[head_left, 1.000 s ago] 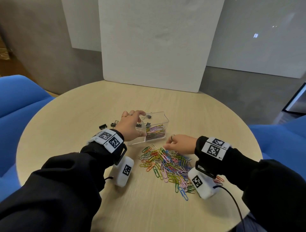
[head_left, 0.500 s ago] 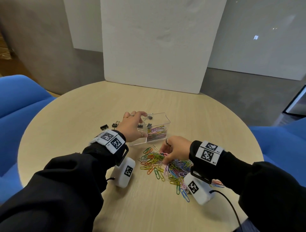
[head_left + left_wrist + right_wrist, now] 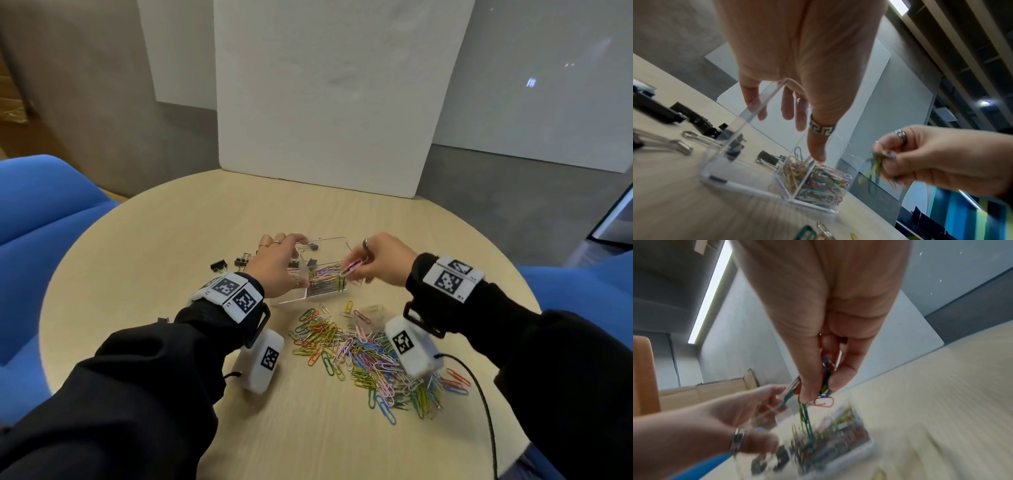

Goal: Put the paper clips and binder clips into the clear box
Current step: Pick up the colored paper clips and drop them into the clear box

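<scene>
Pinching paper clips [image 3: 352, 265], right hand [image 3: 383, 260] hovers over clear box [image 3: 325, 245] (left hand [image 3: 277, 263] gripping).

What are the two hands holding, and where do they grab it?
Right hand pinches a bunch of paper clips by their upper ends. Left hand grips the clear box at its top rim.

A round, pale wood-grain table [image 3: 144, 260] fills the lower part of the head view, with a large white foam board [image 3: 329, 96] standing upright at its far edge. Behind the board is a grey wall [image 3: 96, 102] bearing pale panels [image 3: 534, 85], above a grey floor [image 3: 513, 205]. Blue upholstered seats [image 3: 41, 202] flank the table's left and right edges, and a long ceiling light strip [image 3: 712, 288] glows overhead.
</scene>
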`<state>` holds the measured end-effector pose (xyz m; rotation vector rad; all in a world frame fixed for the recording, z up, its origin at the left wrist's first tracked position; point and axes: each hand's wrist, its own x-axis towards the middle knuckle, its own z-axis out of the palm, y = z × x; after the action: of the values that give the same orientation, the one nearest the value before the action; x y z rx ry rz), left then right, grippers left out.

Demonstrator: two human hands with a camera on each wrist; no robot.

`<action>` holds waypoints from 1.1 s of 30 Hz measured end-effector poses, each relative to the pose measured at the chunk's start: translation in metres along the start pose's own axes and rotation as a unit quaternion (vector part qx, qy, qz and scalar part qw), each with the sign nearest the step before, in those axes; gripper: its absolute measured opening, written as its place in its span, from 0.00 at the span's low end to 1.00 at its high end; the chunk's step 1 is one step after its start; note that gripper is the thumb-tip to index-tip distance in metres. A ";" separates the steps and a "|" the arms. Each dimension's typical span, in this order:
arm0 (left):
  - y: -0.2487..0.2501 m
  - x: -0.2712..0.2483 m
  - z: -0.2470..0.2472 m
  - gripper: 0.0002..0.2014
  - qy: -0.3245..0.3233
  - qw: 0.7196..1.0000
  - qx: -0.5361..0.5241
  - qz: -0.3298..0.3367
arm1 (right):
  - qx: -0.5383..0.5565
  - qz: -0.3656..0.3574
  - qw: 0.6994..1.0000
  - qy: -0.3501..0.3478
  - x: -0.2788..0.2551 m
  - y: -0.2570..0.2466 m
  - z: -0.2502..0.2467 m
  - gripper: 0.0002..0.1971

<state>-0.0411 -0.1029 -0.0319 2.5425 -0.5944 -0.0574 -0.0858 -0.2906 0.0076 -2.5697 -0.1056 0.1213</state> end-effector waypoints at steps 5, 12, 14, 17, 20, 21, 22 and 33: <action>0.000 0.000 0.001 0.36 0.003 1.000 0.000 0.002 | 0.004 -0.026 0.997 0.067 0.026 -0.019 -0.016 0.09; -0.002 0.002 0.001 0.36 0.004 1.000 0.002 0.005 | -0.037 -0.041 0.996 0.073 0.043 -0.015 0.009 0.08; -0.002 0.002 0.001 0.36 0.003 1.000 0.002 0.007 | -0.053 -0.053 0.996 0.056 0.042 -0.012 0.014 0.10; -0.002 0.001 0.001 0.36 0.002 1.000 0.003 0.007 | -0.057 -0.064 0.996 0.031 0.040 -0.012 0.007 0.12; -0.003 0.002 0.002 0.36 0.004 1.000 0.001 0.007 | -0.077 -0.082 0.993 0.033 0.038 -0.016 -0.003 0.10; -0.003 0.002 0.002 0.36 0.005 1.000 0.002 0.008 | -0.085 -0.085 0.992 0.031 0.038 -0.017 -0.003 0.11; -0.003 0.001 0.001 0.36 0.005 1.000 0.002 0.009 | -0.098 -0.083 0.992 0.021 0.039 -0.019 -0.001 0.14; -0.002 0.001 0.002 0.37 0.008 1.000 0.003 0.005 | -0.245 -0.054 0.967 -0.038 0.038 -0.019 0.010 0.31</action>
<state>-0.0395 -0.1028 -0.0349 2.5428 -0.6010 -0.0333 -0.0503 -0.2658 0.0072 -3.0444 -0.3441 0.1704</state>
